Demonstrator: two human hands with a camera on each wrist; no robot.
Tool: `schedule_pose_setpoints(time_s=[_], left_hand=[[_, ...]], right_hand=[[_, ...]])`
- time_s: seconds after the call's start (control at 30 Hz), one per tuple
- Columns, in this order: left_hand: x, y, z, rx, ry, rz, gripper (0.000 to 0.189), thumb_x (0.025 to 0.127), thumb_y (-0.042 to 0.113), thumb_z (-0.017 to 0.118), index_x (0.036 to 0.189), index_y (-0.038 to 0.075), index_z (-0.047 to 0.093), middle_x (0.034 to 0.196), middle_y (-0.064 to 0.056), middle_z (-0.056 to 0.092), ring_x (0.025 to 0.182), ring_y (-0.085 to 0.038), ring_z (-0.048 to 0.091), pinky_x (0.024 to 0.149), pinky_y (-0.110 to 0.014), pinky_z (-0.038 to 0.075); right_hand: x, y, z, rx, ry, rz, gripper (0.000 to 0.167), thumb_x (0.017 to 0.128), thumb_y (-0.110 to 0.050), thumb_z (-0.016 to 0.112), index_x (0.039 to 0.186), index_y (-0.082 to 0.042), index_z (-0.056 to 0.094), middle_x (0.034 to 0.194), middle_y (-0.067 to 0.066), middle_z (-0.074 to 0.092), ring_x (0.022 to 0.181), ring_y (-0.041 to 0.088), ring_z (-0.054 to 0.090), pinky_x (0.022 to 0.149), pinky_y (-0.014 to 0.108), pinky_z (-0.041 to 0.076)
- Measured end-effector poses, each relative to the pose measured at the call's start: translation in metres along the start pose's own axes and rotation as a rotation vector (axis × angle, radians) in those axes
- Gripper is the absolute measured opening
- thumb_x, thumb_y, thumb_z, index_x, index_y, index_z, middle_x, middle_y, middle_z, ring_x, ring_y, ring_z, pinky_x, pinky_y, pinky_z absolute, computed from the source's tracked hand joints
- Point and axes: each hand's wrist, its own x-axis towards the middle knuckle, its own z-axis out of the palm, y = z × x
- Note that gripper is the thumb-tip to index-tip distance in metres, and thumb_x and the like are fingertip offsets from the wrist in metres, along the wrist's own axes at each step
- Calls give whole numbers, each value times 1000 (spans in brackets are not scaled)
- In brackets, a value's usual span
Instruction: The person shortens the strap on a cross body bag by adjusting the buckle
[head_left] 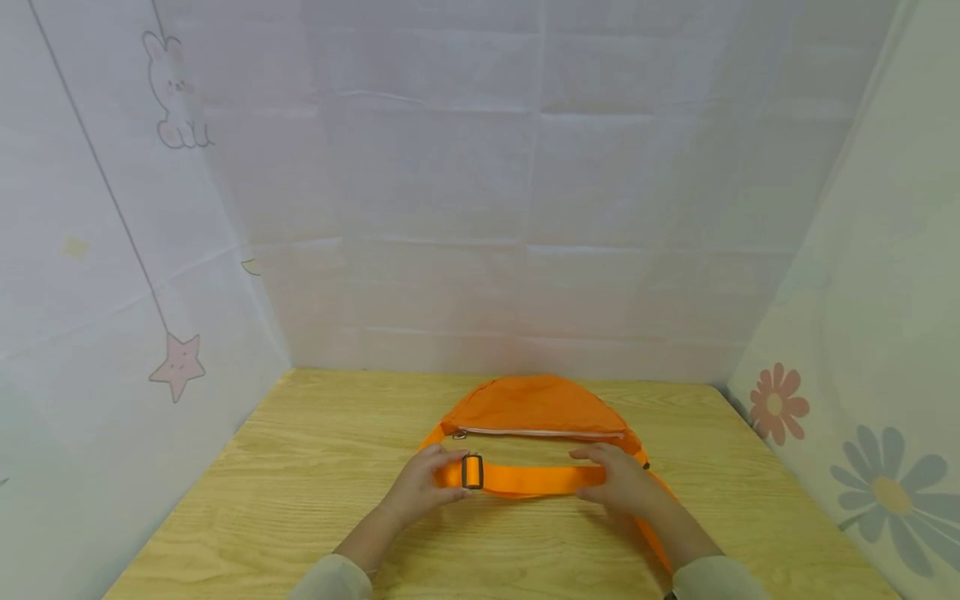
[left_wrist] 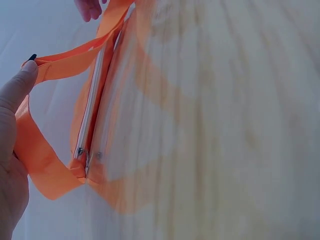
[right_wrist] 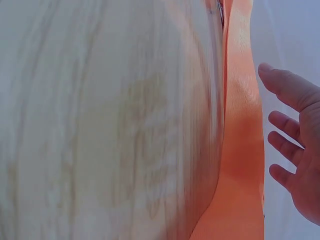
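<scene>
An orange waist bag (head_left: pixel 540 404) lies flat on the wooden table, its pale zipper (head_left: pixel 540 432) facing me. In front of it runs its orange strap (head_left: pixel 536 480), raised a little, with a black slider buckle (head_left: pixel 472 472) on it. My left hand (head_left: pixel 420 487) pinches the strap right beside the buckle; the left wrist view shows the thumb (left_wrist: pixel 22 82) over the webbing. My right hand (head_left: pixel 626 483) is at the strap's other end. In the right wrist view, its spread fingers (right_wrist: pixel 286 148) appear apart from the strap (right_wrist: pixel 242 125).
The wooden table (head_left: pixel 300 500) stretches to both sides. Pale hanging sheets (head_left: pixel 420 208) enclose it at the back, left and right. Another orange strap length (head_left: pixel 654 542) trails under my right forearm toward the front edge.
</scene>
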Motion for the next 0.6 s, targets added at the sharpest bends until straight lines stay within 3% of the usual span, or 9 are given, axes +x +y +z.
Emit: schedule_pose_setpoints(time_s=[0.23,0.6], left_hand=[[0,2,2,-6,9,17,52,79,26,82,125,10,67,98,5,58,85,-6,44,73,-21,41],[5,4,11,14,4,44,54,79,29,82,126,9,66,99,4,58,87,-7,46,75,-21,42]], right_hand=[[11,-14,11,-53,29,-175,58,82,-34,78,130,-6,61,131,16,61,120,43,55,95,60,46],[25,-54,39,79,-50,-122,67,82,-43,77,137,-12,56,140,15,54,127,42,49,100,64,41]])
